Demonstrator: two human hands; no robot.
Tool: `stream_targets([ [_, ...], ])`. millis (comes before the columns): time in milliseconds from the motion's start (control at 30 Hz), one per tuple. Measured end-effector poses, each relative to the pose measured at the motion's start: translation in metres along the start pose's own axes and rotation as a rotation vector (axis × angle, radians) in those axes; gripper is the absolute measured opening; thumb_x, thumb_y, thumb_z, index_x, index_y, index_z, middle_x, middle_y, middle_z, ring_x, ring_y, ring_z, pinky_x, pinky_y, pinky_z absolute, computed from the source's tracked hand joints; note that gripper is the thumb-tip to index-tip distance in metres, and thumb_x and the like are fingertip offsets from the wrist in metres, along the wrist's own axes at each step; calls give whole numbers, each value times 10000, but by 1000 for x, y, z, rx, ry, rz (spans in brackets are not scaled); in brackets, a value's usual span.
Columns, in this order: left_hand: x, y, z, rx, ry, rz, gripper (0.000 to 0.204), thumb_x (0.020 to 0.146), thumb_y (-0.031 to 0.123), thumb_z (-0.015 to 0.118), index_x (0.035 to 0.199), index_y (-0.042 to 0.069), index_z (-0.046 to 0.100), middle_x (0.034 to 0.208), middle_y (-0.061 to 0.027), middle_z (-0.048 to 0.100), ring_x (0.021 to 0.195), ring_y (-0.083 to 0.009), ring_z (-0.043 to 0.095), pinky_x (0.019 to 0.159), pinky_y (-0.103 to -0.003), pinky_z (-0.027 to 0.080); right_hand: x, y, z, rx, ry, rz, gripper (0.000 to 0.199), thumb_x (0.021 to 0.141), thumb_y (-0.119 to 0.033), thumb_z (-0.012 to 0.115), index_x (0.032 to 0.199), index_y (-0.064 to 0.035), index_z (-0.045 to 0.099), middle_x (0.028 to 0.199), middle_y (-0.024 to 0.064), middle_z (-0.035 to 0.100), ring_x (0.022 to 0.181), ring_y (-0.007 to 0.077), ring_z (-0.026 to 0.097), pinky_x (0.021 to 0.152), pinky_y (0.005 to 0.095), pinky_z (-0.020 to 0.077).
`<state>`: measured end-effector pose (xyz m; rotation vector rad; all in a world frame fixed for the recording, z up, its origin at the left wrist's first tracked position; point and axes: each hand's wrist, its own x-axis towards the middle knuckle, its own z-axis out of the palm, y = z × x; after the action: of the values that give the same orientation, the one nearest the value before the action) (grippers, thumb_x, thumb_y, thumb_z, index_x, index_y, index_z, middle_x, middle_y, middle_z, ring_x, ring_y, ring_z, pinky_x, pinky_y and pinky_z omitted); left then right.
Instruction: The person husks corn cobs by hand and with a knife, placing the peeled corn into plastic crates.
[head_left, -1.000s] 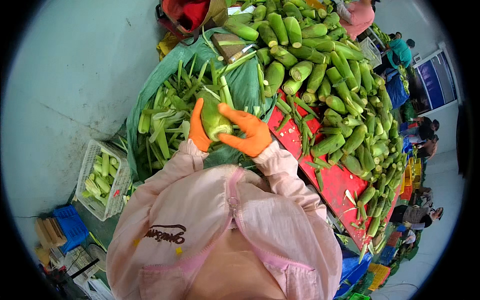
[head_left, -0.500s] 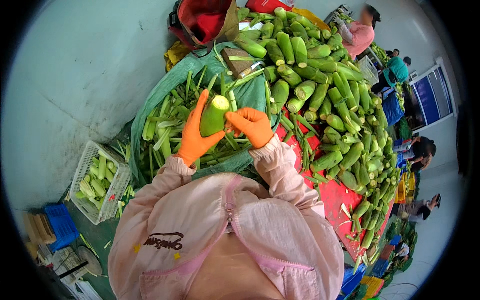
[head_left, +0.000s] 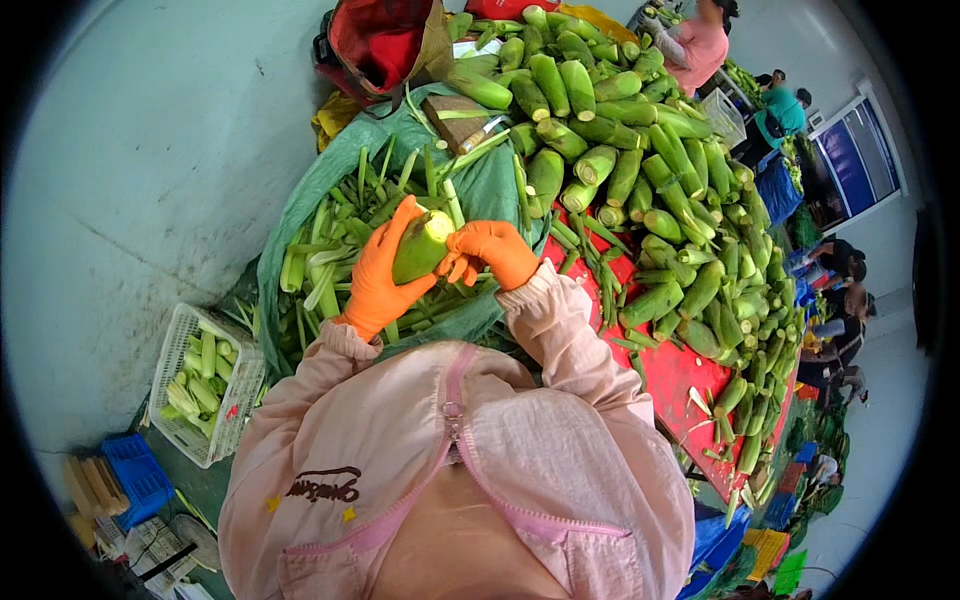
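In its orange glove, my left hand [head_left: 380, 275] wraps round an ear of corn [head_left: 421, 248] in its green husk, the pale cut end tipped up and to the right. Also gloved in orange, my right hand [head_left: 493, 253] pinches with its fingertips at the husk edge beside that cut end. Below both hands, a green sack [head_left: 285, 240] lies open, full of loose green husk strips [head_left: 318, 272]. On the red table [head_left: 670, 385] to the right, a large heap of unpeeled ears of corn [head_left: 625, 190] is piled.
A knife [head_left: 482, 138] rests by a wooden block [head_left: 460, 120] beyond the sack. A red-lined bag [head_left: 385, 50] stands at the back. At the lower left are a white basket [head_left: 207, 390] of pale green ears and a blue crate [head_left: 137, 478]. Other people work at the far right.
The ear of corn has tilted to the right in my left hand and come slightly lower. My right hand stays at its cut end. The whole view has shifted a little.
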<state>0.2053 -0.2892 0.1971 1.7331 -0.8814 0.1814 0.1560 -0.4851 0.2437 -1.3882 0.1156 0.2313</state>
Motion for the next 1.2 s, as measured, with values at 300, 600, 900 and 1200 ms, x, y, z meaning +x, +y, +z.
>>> stream_targets([
  [300,-9,1,8,72,29,-33,993,652,77,801,1506,137,300,1302,-136,551,1148,-327,555,962,-398,452,-2,10,11,93,94,-36,237,860,-177,529,838,40,621,767,173,698,576,209,631,512,269,491],
  [600,-14,10,19,-1266,-14,-393,578,892,149,649,1401,57,393,1037,-69,550,841,-183,522,803,-336,469,9,50,26,280,76,-326,136,849,-78,487,829,21,577,785,181,690,569,187,597,590,280,494],
  [900,-18,-26,28,-1121,175,-690,573,966,574,451,1224,77,571,1018,-48,640,898,-149,619,795,-302,504,0,28,41,-26,170,-402,182,892,-80,513,829,40,635,893,186,699,653,159,623,602,259,498],
  [1200,5,-128,-36,-1354,556,-679,797,843,775,430,1134,45,560,1060,-178,640,916,-315,622,856,-457,513,-12,54,1,537,194,-330,260,860,-185,471,638,-51,486,635,165,570,430,179,448,359,273,291],
])
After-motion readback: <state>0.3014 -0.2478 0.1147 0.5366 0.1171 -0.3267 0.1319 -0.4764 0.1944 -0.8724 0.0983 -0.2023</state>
